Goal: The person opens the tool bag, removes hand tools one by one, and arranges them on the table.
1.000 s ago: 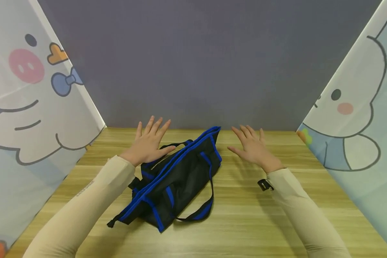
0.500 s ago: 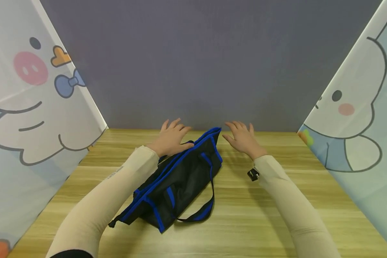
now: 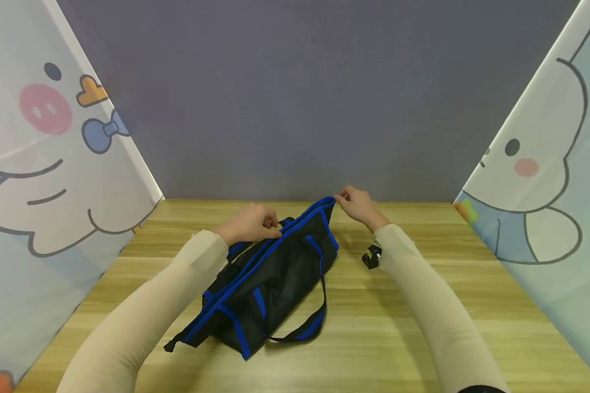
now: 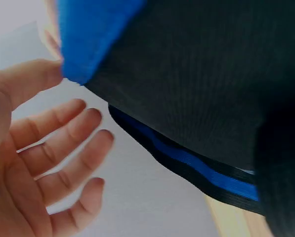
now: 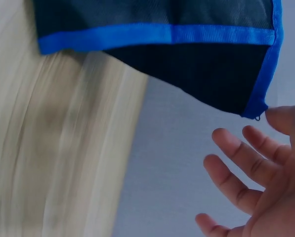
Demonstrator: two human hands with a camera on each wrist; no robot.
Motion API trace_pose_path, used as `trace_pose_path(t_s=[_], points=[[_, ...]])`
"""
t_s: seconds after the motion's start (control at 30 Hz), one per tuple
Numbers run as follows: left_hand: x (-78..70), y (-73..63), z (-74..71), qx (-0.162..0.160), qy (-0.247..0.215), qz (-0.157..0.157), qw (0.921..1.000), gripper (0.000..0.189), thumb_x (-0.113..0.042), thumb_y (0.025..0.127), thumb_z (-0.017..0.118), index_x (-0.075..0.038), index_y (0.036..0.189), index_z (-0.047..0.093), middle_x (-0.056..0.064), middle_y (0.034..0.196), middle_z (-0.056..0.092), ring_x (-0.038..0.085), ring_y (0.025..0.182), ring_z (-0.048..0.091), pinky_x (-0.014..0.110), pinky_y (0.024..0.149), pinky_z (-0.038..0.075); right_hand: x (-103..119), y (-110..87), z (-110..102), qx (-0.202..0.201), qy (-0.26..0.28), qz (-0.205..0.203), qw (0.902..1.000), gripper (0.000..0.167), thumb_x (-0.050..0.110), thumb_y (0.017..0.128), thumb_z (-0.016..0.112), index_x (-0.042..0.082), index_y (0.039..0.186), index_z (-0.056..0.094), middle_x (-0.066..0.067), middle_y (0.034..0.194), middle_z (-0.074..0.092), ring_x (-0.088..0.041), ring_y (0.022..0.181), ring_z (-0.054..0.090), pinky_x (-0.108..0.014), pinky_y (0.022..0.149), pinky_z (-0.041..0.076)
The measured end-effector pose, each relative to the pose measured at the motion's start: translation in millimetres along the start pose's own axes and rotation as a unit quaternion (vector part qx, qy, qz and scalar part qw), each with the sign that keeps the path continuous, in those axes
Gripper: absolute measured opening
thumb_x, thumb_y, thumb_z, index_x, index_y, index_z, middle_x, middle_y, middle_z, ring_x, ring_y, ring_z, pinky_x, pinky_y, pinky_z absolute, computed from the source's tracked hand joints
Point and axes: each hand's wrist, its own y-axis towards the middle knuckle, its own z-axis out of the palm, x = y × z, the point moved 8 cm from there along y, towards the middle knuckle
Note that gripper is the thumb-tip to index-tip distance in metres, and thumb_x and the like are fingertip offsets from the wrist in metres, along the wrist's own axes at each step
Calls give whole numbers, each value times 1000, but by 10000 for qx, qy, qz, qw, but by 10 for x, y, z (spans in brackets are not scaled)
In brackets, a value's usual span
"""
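A black tote bag with blue trim sits diagonally on the table in the head view, its top edge running from lower left to upper right. My left hand is over the far side of the bag, its thumb overlapping the blue edge. In the left wrist view the thumb is right at a blue corner, and the fingers hang loosely curled apart from it. My right hand is at the bag's far right corner. In the right wrist view its thumb meets the corner tip, the fingers spread below.
The light wooden table carries the bag. A grey panel rises behind it, with cartoon-printed sheets on both sides. One strap loop hangs out on the bag's near side.
Both hands have moved inward and down to the bag's top edge. Their outstretched fingers have bent. The bag has stayed in nearly the same place.
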Motion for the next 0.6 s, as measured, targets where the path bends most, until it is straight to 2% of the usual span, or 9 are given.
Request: trace_pose_path(t_s=[0.07,0.13,0.23,0.33,0.5,0.6], points=[[34,-60,4,167,-303,-63,9994,25,-23,89,75,-2,103,71,5,91,71,18,80,65,36,78,56,22,4,4,-39,152,-39,9999,37,26,106,47,-4,124,58,-23,109,68,-37,97,65,-54,87,51],[78,-121,11,368,-615,-159,9973,21,-20,89,75,-3,100,71,3,86,70,16,75,63,33,71,55,44,10,-1,-93,322,-69,9994,34,22,105,49,-6,122,58,-24,105,69,-36,90,66,-47,77,55],[156,-213,29,663,-1040,-308,9919,13,-15,90,73,-4,97,72,2,79,69,17,69,62,29,60,53,70,21,-11,-129,465,-121,9988,30,18,104,51,-7,118,60,-25,104,69,-34,87,67,-42,72,56],[232,-288,63,908,-1392,-529,9847,10,-15,93,69,-6,95,73,1,77,69,19,70,65,29,53,54,92,33,-12,-59,472,-208,9987,27,15,103,53,-8,114,62,-26,102,69,-33,83,67,-39,69,56],[280,-336,105,1000,-1782,-603,9770,14,-14,97,64,-6,97,76,2,84,71,18,77,67,31,58,58,128,45,-24,93,274,-284,9992,24,11,101,51,-7,105,67,-19,86,69,-21,65,60,-29,56,49],[297,-350,111,988,-1915,-574,9748,14,-12,97,64,-3,98,75,3,84,71,22,78,68,32,60,59,143,55,-16,238,391,-145,9988,25,10,100,49,-5,94,69,-13,78,66,-17,58,55,-26,53,46]])
